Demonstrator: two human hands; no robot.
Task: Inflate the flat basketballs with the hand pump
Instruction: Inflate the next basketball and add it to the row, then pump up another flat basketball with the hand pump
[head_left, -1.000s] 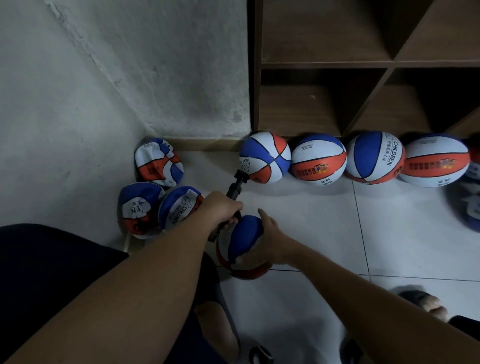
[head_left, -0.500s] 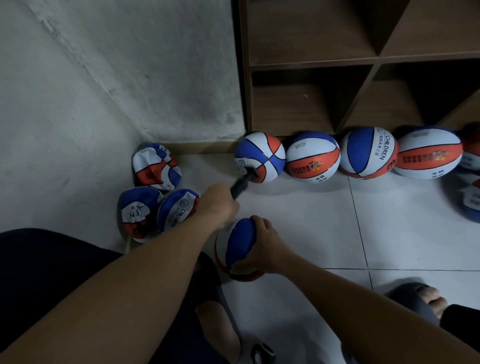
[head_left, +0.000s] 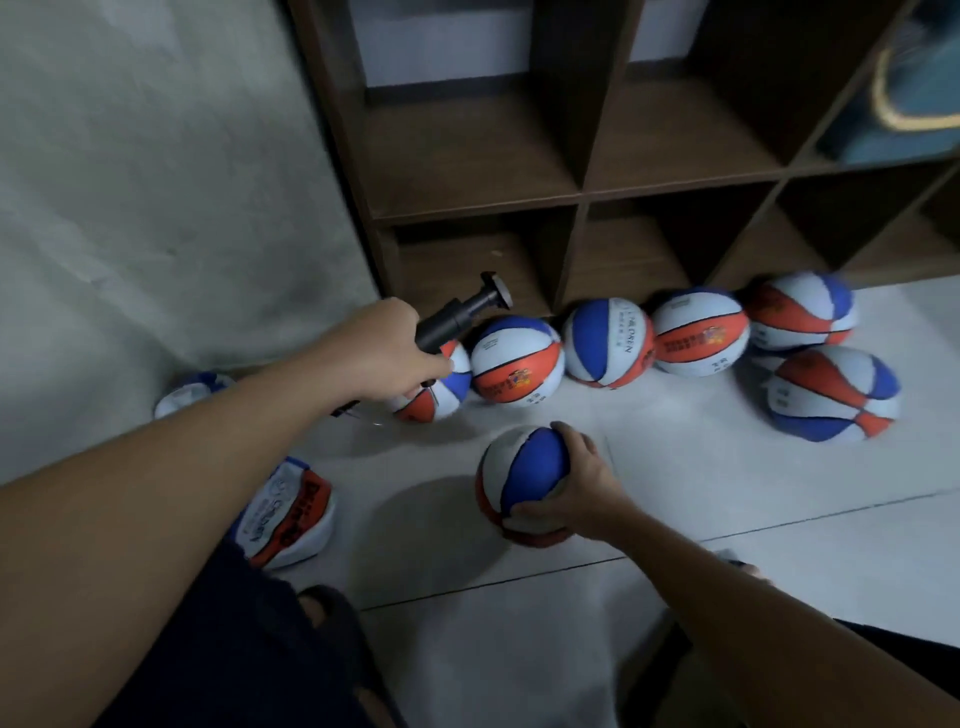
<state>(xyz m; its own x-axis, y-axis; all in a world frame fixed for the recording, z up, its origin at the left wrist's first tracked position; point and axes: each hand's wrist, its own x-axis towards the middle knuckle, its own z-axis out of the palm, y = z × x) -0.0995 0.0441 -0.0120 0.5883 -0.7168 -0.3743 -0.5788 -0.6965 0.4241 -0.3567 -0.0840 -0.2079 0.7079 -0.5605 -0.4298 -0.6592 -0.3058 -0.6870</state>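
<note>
Head view: your left hand (head_left: 387, 347) is wrapped around the black hand pump (head_left: 457, 318), fingers curled tight on its barrel, handle end pointing up and away toward the wooden shelf unit (head_left: 576, 150). A thin hose shows below your fist, blurred. The pump is held above the floor, apart from the ball in your other hand.

Your right hand (head_left: 574, 486) grips a round basketball (head_left: 522, 480), fingers spread over its top and far side, thumb under its near edge. It sits at the centre of the white tiled floor (head_left: 727, 467); you cannot tell whether it touches the tiles.

Around you: a row of inflated balls (head_left: 608, 343) lines the foot of the shelf, each just beside the next. One more ball (head_left: 831, 395) lies in front of the row's right end. The leftmost of the row is partly hidden behind your left fist.

A flat basketball (head_left: 291, 514), folded in on itself, lies near your left knee, half covered by your forearm. Another flat one (head_left: 189, 395) peeks out beside the grey wall (head_left: 156, 182), mostly blocked by the same arm.
</note>
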